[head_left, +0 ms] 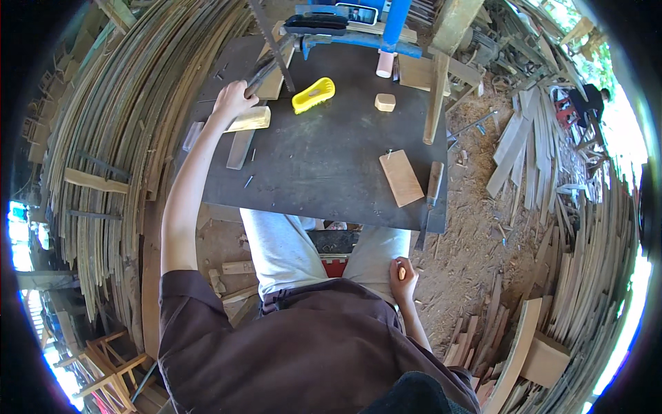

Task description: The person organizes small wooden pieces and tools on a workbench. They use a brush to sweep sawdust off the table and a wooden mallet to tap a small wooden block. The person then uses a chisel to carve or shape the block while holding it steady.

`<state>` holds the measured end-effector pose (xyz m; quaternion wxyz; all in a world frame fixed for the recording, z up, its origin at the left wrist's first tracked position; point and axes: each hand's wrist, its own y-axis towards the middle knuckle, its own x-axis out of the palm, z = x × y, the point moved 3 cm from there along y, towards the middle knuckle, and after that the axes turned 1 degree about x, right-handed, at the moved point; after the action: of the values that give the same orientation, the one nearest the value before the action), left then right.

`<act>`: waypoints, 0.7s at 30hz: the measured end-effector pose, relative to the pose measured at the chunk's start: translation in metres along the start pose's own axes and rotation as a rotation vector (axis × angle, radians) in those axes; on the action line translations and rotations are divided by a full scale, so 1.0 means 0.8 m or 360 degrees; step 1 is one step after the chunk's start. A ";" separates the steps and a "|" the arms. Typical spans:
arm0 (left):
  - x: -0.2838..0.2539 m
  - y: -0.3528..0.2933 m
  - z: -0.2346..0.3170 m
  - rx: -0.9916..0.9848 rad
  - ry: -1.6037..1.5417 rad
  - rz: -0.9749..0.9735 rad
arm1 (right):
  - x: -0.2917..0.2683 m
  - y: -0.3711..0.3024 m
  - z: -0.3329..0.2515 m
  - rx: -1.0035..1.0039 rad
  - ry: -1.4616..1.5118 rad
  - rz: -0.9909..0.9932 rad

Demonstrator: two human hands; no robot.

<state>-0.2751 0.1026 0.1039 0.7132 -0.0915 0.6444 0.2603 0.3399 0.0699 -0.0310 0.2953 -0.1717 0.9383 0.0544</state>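
My left hand [234,100] is closed round the near end of a dark, long-barred tool [265,70] at the table's far left; its exact kind is unclear. Just below that hand lies a pale wood block [252,119], with a flat grey bar [240,148] beside it. Resting by my right thigh, my right hand [404,279] is curled round a small wooden piece, perhaps a handle, of which only the rounded end [402,273] shows. On the dark table [310,159] sit a yellow plastic holder [314,95], a small wood block [385,103] and a rectangular wood piece [401,178].
A wooden-handled tool [434,183] lies along the table's right edge, its blade past the front corner. Small nails [249,181] lie at the left. A blue metal frame [394,27] with a phone [358,14] stands behind. Stacked timber [110,138] flanks me; a person [589,103] is far right.
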 end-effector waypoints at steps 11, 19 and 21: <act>0.039 0.005 -0.003 0.0013 0.0328 0.0489 | -0.003 0.001 -0.006 -0.0050 0.0025 0.0050; 0.051 -0.103 0.222 0.0762 -0.0601 0.0750 | -0.001 0.001 -0.005 -0.0020 0.0031 0.0045; 0.080 -0.123 0.280 0.0763 -0.0775 0.0608 | 0.001 0.000 -0.005 -0.0073 -0.0044 0.0003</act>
<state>-0.0299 0.1400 0.0561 0.7851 0.2637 0.5043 0.2445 0.3369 0.0687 -0.0282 0.3042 -0.1767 0.9328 0.0784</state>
